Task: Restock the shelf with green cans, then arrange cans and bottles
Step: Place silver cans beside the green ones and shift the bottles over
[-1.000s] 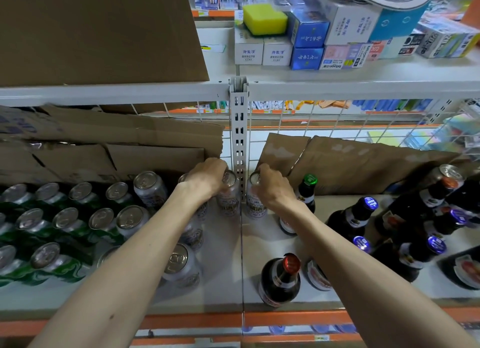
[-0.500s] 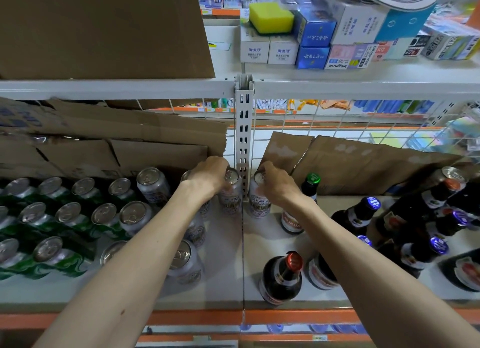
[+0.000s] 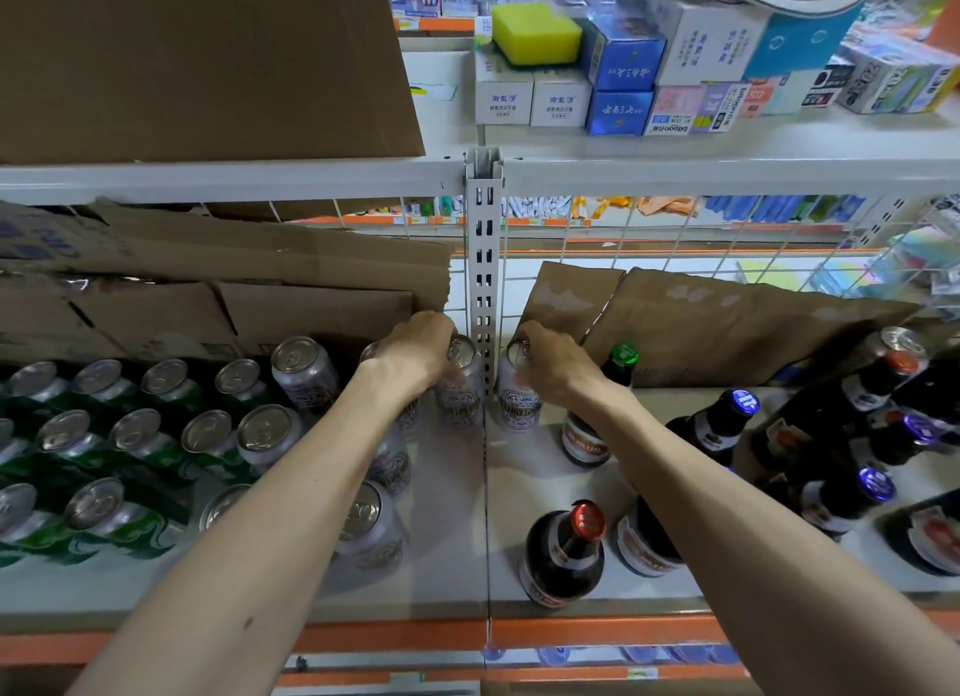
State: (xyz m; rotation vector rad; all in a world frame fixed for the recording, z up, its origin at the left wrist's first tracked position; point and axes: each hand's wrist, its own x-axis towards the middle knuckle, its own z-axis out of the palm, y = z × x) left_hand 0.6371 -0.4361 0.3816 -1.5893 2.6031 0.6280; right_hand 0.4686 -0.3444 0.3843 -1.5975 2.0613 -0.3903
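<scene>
Cans gripped by left hand, right hand, labels unreadable

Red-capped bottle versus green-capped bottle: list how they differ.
Cap: the red-capped bottle has red, the green-capped bottle green. Place: the red-capped bottle stands near the front of the shelf, the green-capped bottle at the back by the cardboard. View: the red-capped bottle shows whole; the right hand, at its wrist, covers part of the green-capped bottle. Both are dark and upright.
</scene>
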